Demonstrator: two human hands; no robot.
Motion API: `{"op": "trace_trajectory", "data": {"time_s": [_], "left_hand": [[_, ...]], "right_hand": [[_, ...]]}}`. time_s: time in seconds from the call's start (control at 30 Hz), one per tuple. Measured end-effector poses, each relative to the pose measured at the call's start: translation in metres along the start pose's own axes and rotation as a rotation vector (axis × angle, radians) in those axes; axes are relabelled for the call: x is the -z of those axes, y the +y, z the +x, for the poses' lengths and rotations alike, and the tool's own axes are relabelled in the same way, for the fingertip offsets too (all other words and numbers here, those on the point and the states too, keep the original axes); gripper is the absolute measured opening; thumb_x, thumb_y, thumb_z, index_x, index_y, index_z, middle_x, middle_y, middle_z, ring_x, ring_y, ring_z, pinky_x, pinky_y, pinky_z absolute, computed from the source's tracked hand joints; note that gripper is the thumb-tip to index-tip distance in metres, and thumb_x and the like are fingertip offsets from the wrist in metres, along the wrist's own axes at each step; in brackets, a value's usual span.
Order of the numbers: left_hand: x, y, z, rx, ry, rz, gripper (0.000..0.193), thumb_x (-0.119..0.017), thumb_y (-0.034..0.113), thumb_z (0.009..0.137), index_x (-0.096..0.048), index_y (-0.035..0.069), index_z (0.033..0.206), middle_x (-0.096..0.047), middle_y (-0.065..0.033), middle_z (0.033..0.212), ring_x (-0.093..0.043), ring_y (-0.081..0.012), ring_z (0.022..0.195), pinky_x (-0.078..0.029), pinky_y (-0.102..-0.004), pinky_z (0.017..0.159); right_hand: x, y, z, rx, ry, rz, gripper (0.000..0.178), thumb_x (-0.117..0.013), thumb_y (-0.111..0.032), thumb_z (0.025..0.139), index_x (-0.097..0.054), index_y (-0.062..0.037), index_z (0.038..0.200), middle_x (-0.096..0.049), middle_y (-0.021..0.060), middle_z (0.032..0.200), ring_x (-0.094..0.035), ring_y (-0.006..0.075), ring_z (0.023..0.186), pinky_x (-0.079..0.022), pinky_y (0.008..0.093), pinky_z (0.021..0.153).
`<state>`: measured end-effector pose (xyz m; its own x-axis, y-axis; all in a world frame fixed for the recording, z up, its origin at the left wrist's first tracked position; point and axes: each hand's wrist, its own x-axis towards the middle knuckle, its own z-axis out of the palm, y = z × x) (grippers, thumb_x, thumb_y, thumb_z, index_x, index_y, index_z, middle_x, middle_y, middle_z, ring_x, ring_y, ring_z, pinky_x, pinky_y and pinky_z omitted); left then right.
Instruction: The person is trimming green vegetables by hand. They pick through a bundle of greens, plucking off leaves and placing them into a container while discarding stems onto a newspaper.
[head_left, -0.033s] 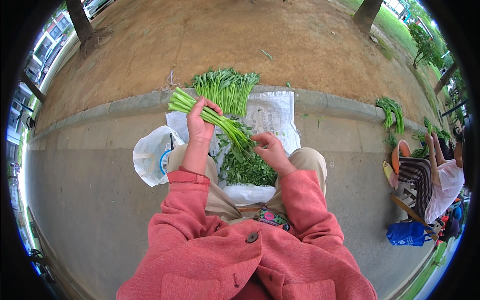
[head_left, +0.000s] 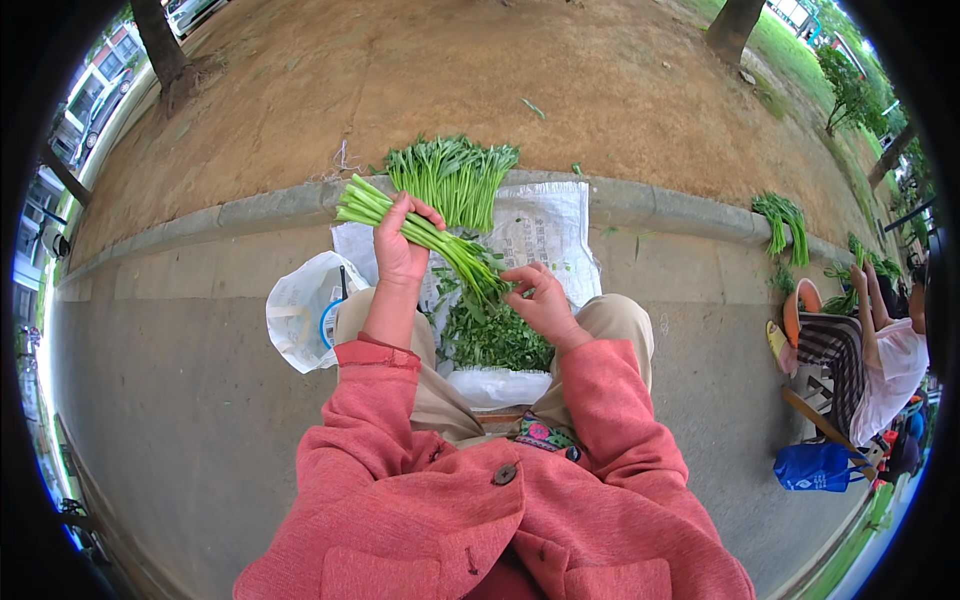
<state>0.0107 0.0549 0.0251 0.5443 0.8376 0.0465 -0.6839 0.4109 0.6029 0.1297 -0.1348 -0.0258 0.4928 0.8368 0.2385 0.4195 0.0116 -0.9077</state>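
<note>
A bunch of long-stemmed leafy greens is wrapped in the fingers of my left hand, cut stem ends up to the left and leaves down to the right. My right hand pinches at the leafy end; its fingertips partly hide what they grip. Below lies a heap of loose green leaves on a white woven sack between my knees. More greens, laid side by side with stems toward me, rest at the sack's far edge by the curb.
A white plastic bag stands open by my left knee. The low concrete curb runs across ahead, with bare soil beyond. At right, another person handles greens beside an orange basin and a blue bag; another bunch lies on the curb.
</note>
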Motion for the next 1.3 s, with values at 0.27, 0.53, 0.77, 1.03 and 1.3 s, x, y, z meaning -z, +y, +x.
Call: {"op": "trace_trajectory", "data": {"time_s": [0.27,0.53,0.77,1.03,1.3], "left_hand": [[-0.010,-0.014,-0.008,0.073,-0.005,0.009,0.019,-0.055,0.021,0.086,-0.051,0.005,0.075,-0.058,-0.0113,0.067,-0.058,-0.0242,0.061,-0.050,-0.0376,0.060],[-0.019,-0.027,-0.019,0.104,-0.035,-0.006,0.016,-0.054,0.017,0.086,-0.049,0.006,0.076,-0.058,-0.0116,0.068,-0.059,-0.0251,0.063,-0.051,-0.0384,0.061],[-0.017,-0.026,-0.018,0.109,-0.021,0.034,0.014,-0.056,0.016,0.086,-0.051,0.005,0.079,-0.059,-0.0110,0.068,-0.059,-0.0240,0.061,-0.051,-0.0375,0.059],[-0.019,-0.023,-0.019,0.035,0.009,0.138,0.013,-0.059,0.015,0.085,-0.051,0.005,0.083,-0.059,-0.0099,0.067,-0.059,-0.0212,0.058,-0.051,-0.0337,0.055],[-0.018,-0.017,-0.021,0.007,-0.003,0.323,0.014,-0.057,0.017,0.086,-0.050,0.006,0.083,-0.057,-0.0086,0.068,-0.058,-0.0197,0.059,-0.049,-0.0329,0.055]], "right_hand": [[-0.004,-0.025,0.001,0.017,0.088,-0.099,0.014,-0.067,-0.009,0.071,-0.059,-0.0059,0.082,-0.053,0.0050,0.081,-0.055,0.0169,0.061,-0.046,0.0275,0.057],[-0.010,-0.027,0.003,0.049,0.053,-0.243,0.017,-0.066,-0.009,0.071,-0.059,-0.0074,0.086,-0.054,0.0062,0.076,-0.057,0.0220,0.063,-0.047,0.0318,0.057],[-0.006,-0.024,0.003,0.125,0.094,-0.286,0.010,-0.060,-0.006,0.075,-0.062,-0.0074,0.084,-0.058,0.0064,0.077,-0.060,0.0226,0.066,-0.047,0.0315,0.058],[-0.010,0.000,-0.001,-0.196,0.035,0.252,0.013,-0.061,-0.001,0.077,-0.063,-0.0035,0.090,-0.061,0.0013,0.076,-0.055,0.0081,0.063,-0.045,0.0221,0.059],[-0.004,0.004,0.000,-0.313,-0.084,0.358,0.022,-0.055,0.002,0.080,-0.059,-0.0004,0.101,-0.057,-0.0012,0.080,-0.051,0.0051,0.072,-0.043,0.0185,0.063]]}}
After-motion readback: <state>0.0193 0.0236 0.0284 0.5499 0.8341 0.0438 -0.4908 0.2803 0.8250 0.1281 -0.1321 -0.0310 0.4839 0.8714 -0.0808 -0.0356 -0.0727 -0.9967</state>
